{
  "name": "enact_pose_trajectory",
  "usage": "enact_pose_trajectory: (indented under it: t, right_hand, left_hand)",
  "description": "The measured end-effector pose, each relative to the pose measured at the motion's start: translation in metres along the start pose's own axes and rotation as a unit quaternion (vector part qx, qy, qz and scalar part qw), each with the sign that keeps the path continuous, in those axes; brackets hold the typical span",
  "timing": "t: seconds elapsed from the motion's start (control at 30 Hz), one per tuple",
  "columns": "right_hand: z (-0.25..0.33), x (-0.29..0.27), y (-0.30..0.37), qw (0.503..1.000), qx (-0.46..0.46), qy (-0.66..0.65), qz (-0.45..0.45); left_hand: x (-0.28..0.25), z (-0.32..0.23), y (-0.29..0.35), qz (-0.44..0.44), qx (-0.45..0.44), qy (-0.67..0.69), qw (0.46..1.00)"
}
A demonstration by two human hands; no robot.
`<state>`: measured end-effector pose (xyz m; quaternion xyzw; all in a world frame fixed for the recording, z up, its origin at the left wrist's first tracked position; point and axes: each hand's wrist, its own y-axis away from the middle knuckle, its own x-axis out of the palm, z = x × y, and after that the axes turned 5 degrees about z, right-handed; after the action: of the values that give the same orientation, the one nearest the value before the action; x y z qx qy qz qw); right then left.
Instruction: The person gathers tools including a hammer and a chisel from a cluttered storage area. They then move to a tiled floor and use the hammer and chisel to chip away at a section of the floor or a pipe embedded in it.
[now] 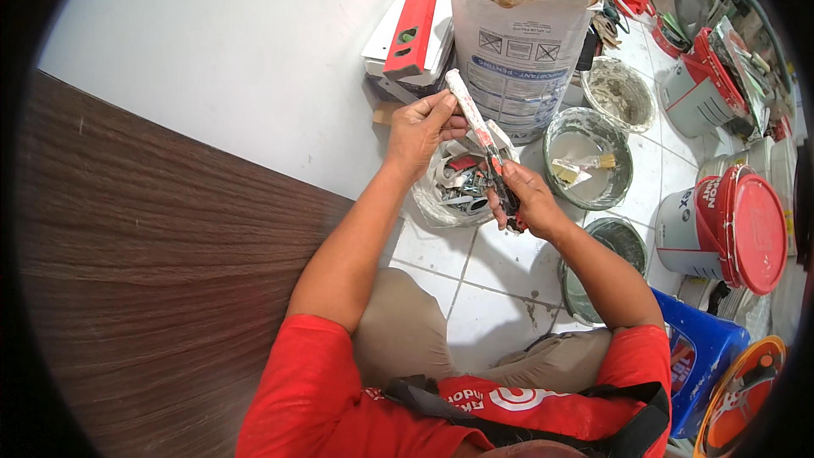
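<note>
At far left stands a dark wood-grain panel (161, 237). A red spirit level (417, 0) tilts beside a torn-topped paper sack (521, 76). The left hand (417, 131) has its fingers bent nearly closed, thumb and fingertips pinching the white upper end of a long, paint-smeared hand tool (477, 121) whose exact kind is hard to make out. The tool slants above a plastic-lined tub (434, 210) of small hardware. The right hand (532, 195) wraps its fingers around the tool's black-and-red lower part. Farther right are a bucket (625, 171) of cloudy liquid with a paintbrush (604, 161) in it, a residue-crusted white bucket (647, 117) and a red-lidded paint pail (721, 225).
</note>
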<state>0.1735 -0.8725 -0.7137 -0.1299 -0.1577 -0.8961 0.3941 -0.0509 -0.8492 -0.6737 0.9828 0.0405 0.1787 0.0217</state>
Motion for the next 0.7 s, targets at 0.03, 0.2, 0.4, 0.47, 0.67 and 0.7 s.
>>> enact_pose_trajectory:
  t: [0.03,0.2,0.4,0.47,0.67,0.7]
  right_hand:
    - [0.001,0.001,0.0,1.0,0.004,-0.008,0.001]
    - [-0.006,-0.003,0.001,1.0,0.005,0.002,0.003]
    - [-0.009,-0.004,0.001,0.998,0.006,0.066,-0.018]
    - [-0.006,-0.003,0.002,0.997,0.006,0.08,-0.023]
    - [-0.01,-0.007,0.004,0.994,0.0,0.106,-0.03]
    - [-0.015,-0.008,0.003,0.992,-0.012,0.118,-0.039]
  left_hand:
    - [-0.001,0.0,0.0,0.002,0.001,-0.003,1.0]
    - [0.003,-0.003,0.004,-0.011,0.003,-0.07,0.997]
    - [-0.003,-0.003,0.003,-0.024,0.001,-0.099,0.995]
    - [-0.003,-0.002,0.004,-0.025,0.009,-0.118,0.993]
    - [0.005,-0.001,0.006,-0.004,0.022,-0.074,0.997]
    - [0.008,-0.001,0.006,0.013,0.028,-0.066,0.997]
